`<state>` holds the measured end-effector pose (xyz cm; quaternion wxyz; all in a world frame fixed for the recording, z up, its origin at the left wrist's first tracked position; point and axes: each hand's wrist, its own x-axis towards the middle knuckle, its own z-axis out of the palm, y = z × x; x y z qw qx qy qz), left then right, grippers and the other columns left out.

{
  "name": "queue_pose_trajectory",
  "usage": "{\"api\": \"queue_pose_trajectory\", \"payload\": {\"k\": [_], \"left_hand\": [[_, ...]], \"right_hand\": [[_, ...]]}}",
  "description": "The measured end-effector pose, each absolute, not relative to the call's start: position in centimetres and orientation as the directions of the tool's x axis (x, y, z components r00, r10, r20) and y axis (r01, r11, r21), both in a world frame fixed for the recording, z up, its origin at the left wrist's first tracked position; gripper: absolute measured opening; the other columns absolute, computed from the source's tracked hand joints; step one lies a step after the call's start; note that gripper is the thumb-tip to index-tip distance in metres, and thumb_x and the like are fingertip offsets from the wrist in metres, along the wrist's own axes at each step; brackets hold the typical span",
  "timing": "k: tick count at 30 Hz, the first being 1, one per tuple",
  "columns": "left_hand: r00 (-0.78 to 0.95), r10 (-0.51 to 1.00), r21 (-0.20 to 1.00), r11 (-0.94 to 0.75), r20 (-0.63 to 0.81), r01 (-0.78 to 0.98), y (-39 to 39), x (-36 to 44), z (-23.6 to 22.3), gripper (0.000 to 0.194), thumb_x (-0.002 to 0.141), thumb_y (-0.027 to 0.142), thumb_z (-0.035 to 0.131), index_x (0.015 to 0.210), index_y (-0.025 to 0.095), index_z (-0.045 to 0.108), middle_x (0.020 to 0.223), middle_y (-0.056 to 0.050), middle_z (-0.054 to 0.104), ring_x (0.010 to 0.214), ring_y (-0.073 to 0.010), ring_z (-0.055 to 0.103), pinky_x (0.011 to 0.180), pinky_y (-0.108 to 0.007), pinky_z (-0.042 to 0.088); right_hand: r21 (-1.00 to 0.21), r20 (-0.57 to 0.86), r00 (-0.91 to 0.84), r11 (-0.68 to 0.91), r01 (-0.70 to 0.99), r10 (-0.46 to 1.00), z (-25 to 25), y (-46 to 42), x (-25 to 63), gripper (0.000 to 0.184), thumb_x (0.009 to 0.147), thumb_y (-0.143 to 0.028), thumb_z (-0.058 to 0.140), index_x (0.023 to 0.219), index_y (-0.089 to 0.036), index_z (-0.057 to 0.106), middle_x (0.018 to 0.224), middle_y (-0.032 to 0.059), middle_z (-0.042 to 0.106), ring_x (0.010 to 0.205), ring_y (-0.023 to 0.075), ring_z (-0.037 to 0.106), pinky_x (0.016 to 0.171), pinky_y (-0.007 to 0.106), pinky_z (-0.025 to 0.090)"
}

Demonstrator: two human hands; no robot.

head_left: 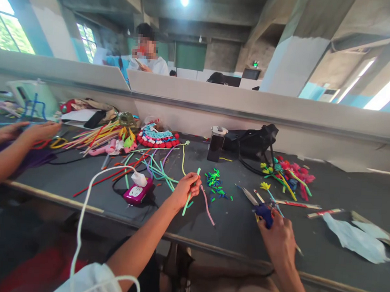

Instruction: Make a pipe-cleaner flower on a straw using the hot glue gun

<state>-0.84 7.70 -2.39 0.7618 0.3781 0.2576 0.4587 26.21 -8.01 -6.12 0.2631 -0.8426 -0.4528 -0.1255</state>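
My left hand (186, 192) is closed around a light green pipe cleaner (186, 206), whose top end sticks up past the fingers. Low over the table on the right, my right hand (279, 237) grips scissors by their dark blue handles (264, 215); the metal blades (250, 196) point away to the upper left. Beside it a blue stem with a yellow tufted end (265, 186) lies near the fingers. Between the hands is a scatter of small green and blue snippets (213, 179). A pink pipe cleaner (207, 206) curves just right of my left hand.
Loose pipe cleaners (157, 168) and a purple power adapter (140, 191) with a white cable lie left. A phone (216, 148) leans on a cup before a black bag (253, 143). Fuzzy flowers (295, 174) and torn paper (357, 239) lie right. Another person's hands (39, 132) work far left.
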Motion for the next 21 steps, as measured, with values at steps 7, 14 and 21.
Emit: {"api": "queue_pose_trajectory", "payload": {"k": [7, 14, 21], "left_hand": [[0.474, 0.879, 0.828, 0.304, -0.053, -0.471, 12.2, 1.8, -1.8, 0.030, 0.071, 0.033, 0.075, 0.081, 0.018, 0.051, 0.055, 0.008, 0.043, 0.036, -0.0012, 0.026, 0.037, -0.016, 0.012], [0.407, 0.912, 0.838, 0.259, -0.049, -0.481, 13.3, 3.0, -2.6, 0.030, 0.073, 0.039, 0.071, 0.082, 0.017, 0.053, 0.051, 0.010, 0.036, 0.036, -0.0023, 0.022, 0.036, -0.017, 0.013], [0.381, 0.918, 0.858, 0.283, -0.113, -0.429, 12.6, 2.0, -2.8, 0.034, 0.071, 0.043, 0.073, 0.086, 0.015, 0.061, 0.051, 0.011, 0.027, 0.037, -0.0019, 0.017, 0.035, -0.017, 0.011]], "right_hand": [[-0.984, 0.158, 0.743, 0.044, 0.171, 0.650, -1.6, -8.0, 24.5, 0.029, 0.074, -0.044, 0.061, 0.088, -0.019, 0.062, 0.068, 0.0015, 0.057, 0.058, 0.0165, 0.053, 0.048, 0.027, 0.042], [-0.942, -0.062, 0.311, 0.047, -0.331, 0.948, 1.2, 1.2, 19.8, 0.033, 0.065, -0.037, 0.079, 0.086, -0.016, 0.066, 0.064, -0.0026, 0.056, 0.048, 0.0069, 0.045, 0.040, 0.019, 0.036], [-0.987, 0.083, 0.354, 0.125, -0.098, 0.931, -1.7, 6.0, 18.0, 0.044, 0.072, -0.058, 0.070, 0.079, -0.014, 0.064, 0.058, -0.0022, 0.055, 0.045, 0.0079, 0.043, 0.040, 0.021, 0.031]]}}
